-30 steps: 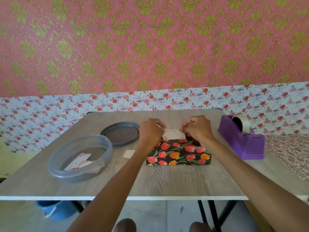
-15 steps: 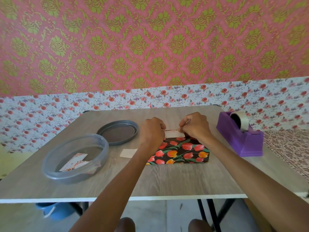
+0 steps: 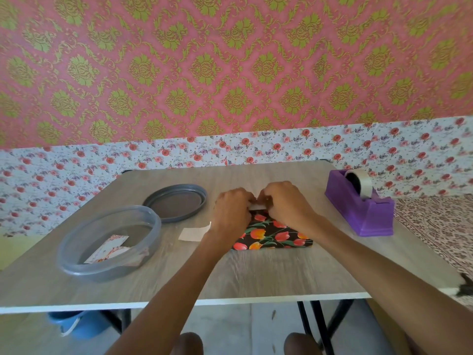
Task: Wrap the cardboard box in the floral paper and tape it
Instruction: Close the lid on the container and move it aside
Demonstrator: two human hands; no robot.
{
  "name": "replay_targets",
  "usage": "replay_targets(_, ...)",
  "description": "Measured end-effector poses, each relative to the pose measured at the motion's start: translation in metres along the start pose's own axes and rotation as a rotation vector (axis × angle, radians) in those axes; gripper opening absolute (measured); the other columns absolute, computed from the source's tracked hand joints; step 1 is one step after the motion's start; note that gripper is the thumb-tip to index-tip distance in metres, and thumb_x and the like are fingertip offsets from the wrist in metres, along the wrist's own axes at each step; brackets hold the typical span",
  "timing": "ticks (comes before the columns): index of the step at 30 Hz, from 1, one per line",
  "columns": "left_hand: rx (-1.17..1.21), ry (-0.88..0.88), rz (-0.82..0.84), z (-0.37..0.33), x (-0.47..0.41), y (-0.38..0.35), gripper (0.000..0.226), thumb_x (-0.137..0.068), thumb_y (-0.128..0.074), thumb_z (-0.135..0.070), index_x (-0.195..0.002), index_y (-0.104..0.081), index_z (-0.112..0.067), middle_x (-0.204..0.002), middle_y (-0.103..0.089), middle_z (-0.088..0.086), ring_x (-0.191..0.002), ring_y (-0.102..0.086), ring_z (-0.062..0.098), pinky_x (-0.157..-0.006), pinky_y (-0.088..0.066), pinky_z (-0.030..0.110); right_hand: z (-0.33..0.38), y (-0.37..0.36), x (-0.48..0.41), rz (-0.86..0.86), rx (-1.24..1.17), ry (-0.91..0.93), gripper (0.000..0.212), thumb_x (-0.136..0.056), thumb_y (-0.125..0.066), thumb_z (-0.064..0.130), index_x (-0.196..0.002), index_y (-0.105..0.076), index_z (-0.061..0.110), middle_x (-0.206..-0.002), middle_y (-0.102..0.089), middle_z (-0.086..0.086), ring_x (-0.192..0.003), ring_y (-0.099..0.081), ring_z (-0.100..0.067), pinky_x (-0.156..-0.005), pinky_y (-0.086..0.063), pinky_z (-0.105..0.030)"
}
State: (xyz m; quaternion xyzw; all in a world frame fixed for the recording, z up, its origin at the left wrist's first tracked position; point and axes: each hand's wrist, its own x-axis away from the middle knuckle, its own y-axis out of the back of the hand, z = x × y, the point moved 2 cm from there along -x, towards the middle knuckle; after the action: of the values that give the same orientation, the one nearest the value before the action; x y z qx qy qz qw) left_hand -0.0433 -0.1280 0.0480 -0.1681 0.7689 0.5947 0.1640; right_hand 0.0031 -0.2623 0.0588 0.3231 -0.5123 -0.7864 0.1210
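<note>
Both hands work the far edge of the cardboard box (image 3: 271,235), which sits mid-counter, fully covered in floral paper (image 3: 284,243); we see no bare cardboard. The box's long axis runs left to right across the counter (image 3: 256,275), and most of it lies on the near side of the hands, toward the person. The left hand (image 3: 231,211) and right hand (image 3: 284,201) sit knuckle to knuckle with fingers curled, and between them they seem to pinch 1 small white card (image 3: 257,206) down at that far edge. The fingertips are hidden, so we judge the grip from the curl only. The purple tape dispenser (image 3: 361,208) with its tape roll (image 3: 358,181) stands off to the right, well apart from the box, nearer the right hand than the left. So we judge that any reach for tape falls to the right hand, going sideways, while the left keeps the card pinned. Left of the box are 1 loose white slip (image 3: 193,233), a grey lid (image 3: 176,202) and a clear tub (image 3: 107,242) holding printed cards. Wrapping looks nearly done.
</note>
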Motion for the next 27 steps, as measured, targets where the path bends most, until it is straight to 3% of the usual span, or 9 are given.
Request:
replay_targets(4, 0.001, -0.04, 0.053, 0.007, 0.016, -0.006, 0.031, -0.101, -0.039, -0.017, -0.118, -0.065, -0.016, -0.109, -0.071, 0.006, -0.092, -0.067, 0.024, -0.09, -0.052, 0.037, 0.004, -0.005, 0.016, 0.033, 0.024, 0.037, 0.028, -0.099, -0.049, 0.016, -0.116, -0.071, 0.015, -0.107, -0.072, -0.006, -0.092, -0.066, -0.023, -0.078, -0.054, -0.037)
replay_targets(6, -0.017, -0.095, 0.037, 0.011, 0.024, -0.004, 0.039, -0.104, -0.029, -0.026, -0.126, -0.059, -0.015, -0.121, -0.067, 0.006, -0.105, -0.064, 0.024, -0.098, -0.047, 0.038, 0.004, -0.005, 0.022, 0.099, 0.028, 0.064, 0.034, -0.103, -0.041, 0.025, -0.124, -0.065, 0.012, -0.119, -0.069, -0.009, -0.102, -0.065, -0.022, -0.087, -0.052, -0.034)
replay_targets(8, -0.131, -0.152, 0.136, 0.015, 0.031, -0.003, 0.064, -0.099, -0.007, -0.04, -0.143, -0.044, -0.014, -0.148, -0.048, 0.006, -0.135, -0.046, 0.024, -0.114, -0.032, 0.042, 0.004, -0.007, 0.027, 0.221, 0.094, 0.078, 0.049, -0.106, -0.032, 0.036, -0.146, -0.046, 0.011, -0.151, -0.046, -0.008, -0.137, -0.044, -0.022, -0.114, -0.034, -0.035)
replay_targets(11, -0.358, -0.225, 0.278, 0.015, 0.035, -0.005, 0.084, -0.086, 0.017, -0.047, -0.155, -0.019, -0.015, -0.163, -0.017, 0.005, -0.15, -0.018, 0.021, -0.12, -0.017, 0.046, 0.0, -0.009, 0.031, 0.35, 0.206, 0.112, 0.064, -0.105, -0.019, 0.05, -0.158, -0.013, 0.015, -0.166, -0.01, -0.002, -0.152, -0.009, -0.015, -0.124, -0.006, -0.034)
replay_targets(14, -0.314, -0.134, 0.27, 0.013, 0.036, 0.0, 0.058, -0.105, -0.01, -0.043, -0.156, -0.015, -0.017, -0.164, -0.015, 0.002, -0.15, -0.015, 0.021, -0.122, -0.011, 0.045, -0.004, -0.008, 0.032, 0.4, 0.283, 0.154, 0.072, -0.103, -0.026, 0.054, -0.159, -0.003, 0.015, -0.166, -0.001, -0.004, -0.153, -0.002, -0.016, -0.123, -0.003, -0.034)
replay_targets(18, -0.398, -0.228, 0.151, 0.01, 0.039, 0.001, 0.05, -0.103, -0.039, -0.035, -0.148, -0.035, -0.015, -0.153, -0.04, 0.005, -0.14, -0.037, 0.022, -0.119, -0.022, 0.036, -0.002, -0.011, 0.034, 0.203, 0.263, 0.28, 0.06, -0.103, -0.046, 0.035, -0.155, -0.027, 0.014, -0.162, -0.027, -0.004, -0.149, -0.023, -0.02, -0.119, -0.021, -0.032)
replay_targets(23, -0.251, -0.203, 0.103, 0.008, 0.035, 0.006, 0.026, -0.089, -0.064, -0.02, -0.114, -0.067, -0.022, -0.114, -0.07, 0.0, -0.101, -0.064, 0.019, -0.086, -0.056, 0.032, 0.0, -0.008, 0.042, 0.04, 0.087, 0.304, 0.039, -0.095, -0.06, 0.027, -0.134, -0.062, 0.022, -0.132, -0.065, 0.002, -0.118, -0.061, -0.019, -0.097, -0.045, -0.025)
replay_targets(25, -0.194, -0.213, 0.106, 0.008, 0.034, 0.008, 0.023, -0.088, -0.066, -0.019, -0.111, -0.07, -0.022, -0.108, -0.071, 0.0, -0.093, -0.067, 0.018, -0.08, -0.058, 0.033, 0.0, -0.006, 0.044, 0.0, 0.062, 0.294, 0.038, -0.093, -0.062, 0.028, -0.131, -0.064, 0.025, -0.126, -0.068, 0.004, -0.111, -0.064, -0.018, -0.091, -0.047, -0.024)
replay_targets(27, -0.131, -0.217, 0.113, 0.009, 0.033, 0.013, 0.023, -0.09, -0.065, -0.02, -0.111, -0.071, -0.022, -0.105, -0.071, 0.0, -0.088, -0.067, 0.02, -0.076, -0.058, 0.032, -0.001, -0.006, 0.042, 0.043, 0.101, 0.28, 0.048, -0.092, -0.061, 0.04, -0.137, -0.056, 0.025, -0.134, -0.063, 0.004, -0.118, -0.06, -0.019, -0.095, -0.046, -0.026)
